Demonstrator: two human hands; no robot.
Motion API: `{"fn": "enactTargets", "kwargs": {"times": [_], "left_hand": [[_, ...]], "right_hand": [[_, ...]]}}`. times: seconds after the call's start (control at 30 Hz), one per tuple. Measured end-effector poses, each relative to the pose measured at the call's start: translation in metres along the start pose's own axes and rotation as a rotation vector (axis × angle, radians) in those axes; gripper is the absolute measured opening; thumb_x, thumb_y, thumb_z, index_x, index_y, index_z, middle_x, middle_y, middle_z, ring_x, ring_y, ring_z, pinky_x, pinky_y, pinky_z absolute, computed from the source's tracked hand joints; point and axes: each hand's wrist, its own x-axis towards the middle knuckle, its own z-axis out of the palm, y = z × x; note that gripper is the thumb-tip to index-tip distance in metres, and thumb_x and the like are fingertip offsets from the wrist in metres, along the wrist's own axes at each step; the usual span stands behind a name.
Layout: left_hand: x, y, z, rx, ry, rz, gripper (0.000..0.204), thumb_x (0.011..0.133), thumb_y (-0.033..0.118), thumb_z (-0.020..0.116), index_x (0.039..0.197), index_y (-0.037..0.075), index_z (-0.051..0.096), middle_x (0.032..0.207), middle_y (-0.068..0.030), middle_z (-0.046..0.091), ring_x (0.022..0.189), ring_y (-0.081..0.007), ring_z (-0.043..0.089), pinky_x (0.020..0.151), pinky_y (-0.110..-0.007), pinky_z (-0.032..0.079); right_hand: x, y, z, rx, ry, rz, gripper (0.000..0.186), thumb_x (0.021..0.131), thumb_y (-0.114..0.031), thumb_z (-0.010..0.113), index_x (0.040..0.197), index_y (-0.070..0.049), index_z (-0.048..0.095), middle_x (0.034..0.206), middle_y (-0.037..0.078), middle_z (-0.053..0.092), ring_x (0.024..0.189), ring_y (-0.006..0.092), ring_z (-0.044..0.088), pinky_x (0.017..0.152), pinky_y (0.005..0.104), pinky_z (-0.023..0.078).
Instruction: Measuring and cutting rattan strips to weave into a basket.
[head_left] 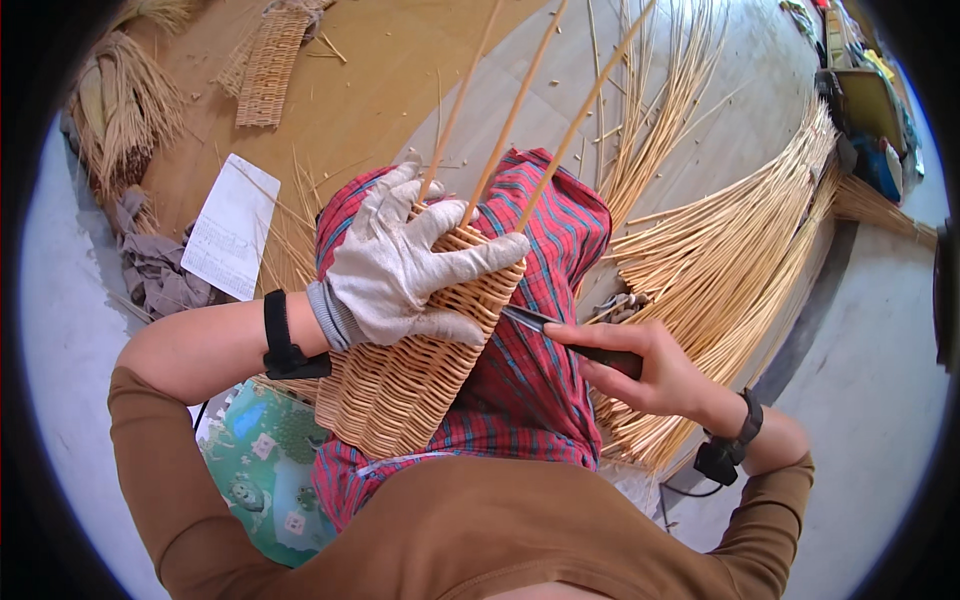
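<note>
A woven wicker panel (400, 385) lies slanted across my lap on red plaid cloth (545, 385). Three long stakes (512, 120) rise from its far end. My left hand (405, 265), in a pale work glove, grips that far end with its fingers spread among the stakes. Just right of the panel, my bare right hand (645, 370) is closed round the dark handle of a tool with a tapered metal blade (527, 318). The blade points toward the panel's right edge; whether its tip touches the weave I cannot tell.
Long loose wicker rods (730, 270) fan over the floor at the right. Another woven strip (270, 75), a bundle of fibres (125, 110), a white printed sheet (232, 228) and a grey cloth (160, 265) lie at the left. A green patterned mat (265, 480) is beside my lap.
</note>
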Motion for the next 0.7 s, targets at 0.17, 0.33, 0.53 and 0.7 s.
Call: {"fn": "enactTargets", "kwargs": {"times": [0.17,0.33,0.53,0.7], "left_hand": [[0.0,0.002,0.0,0.015,0.003,-0.007,0.091,0.066,0.083,0.069,0.145,0.039,0.061,0.137,-0.0149,0.062,0.13,-0.0447,0.051,0.122,-0.063,0.025],[0.0,0.005,0.0,-0.003,0.017,-0.018,0.089,0.068,0.081,0.07,0.146,0.039,0.061,0.14,-0.0153,0.061,0.134,-0.0461,0.049,0.122,-0.063,0.024],[0.006,0.011,0.001,0.042,0.052,0.007,0.088,0.066,0.079,0.073,0.143,0.036,0.064,0.138,-0.0136,0.061,0.131,-0.0431,0.05,0.121,-0.063,0.026],[-0.001,0.016,0.003,0.089,0.081,0.024,0.091,0.064,0.076,0.078,0.14,0.027,0.067,0.136,-0.0108,0.06,0.128,-0.0403,0.05,0.121,-0.062,0.026]], "right_hand": [[0.0,-0.027,-0.008,-0.445,-0.093,0.02,0.051,0.091,-0.008,0.068,0.141,-0.017,0.066,0.08,0.004,0.067,0.056,0.0134,0.058,0.055,0.0275,0.049],[0.004,-0.012,0.015,0.049,0.073,0.03,0.06,0.085,-0.009,0.072,0.142,-0.026,0.066,0.061,0.005,0.053,0.047,0.0201,0.053,0.048,0.0348,0.047],[0.004,-0.009,0.007,-0.437,0.065,-0.104,0.056,0.087,-0.01,0.07,0.14,-0.024,0.067,0.071,0.008,0.065,0.052,0.0223,0.059,0.053,0.0359,0.05],[0.001,0.034,0.025,0.752,-0.194,0.125,0.062,0.098,-0.011,0.061,0.158,-0.021,0.048,0.063,-0.001,0.046,0.051,0.0062,0.039,0.048,0.0245,0.034]]}}
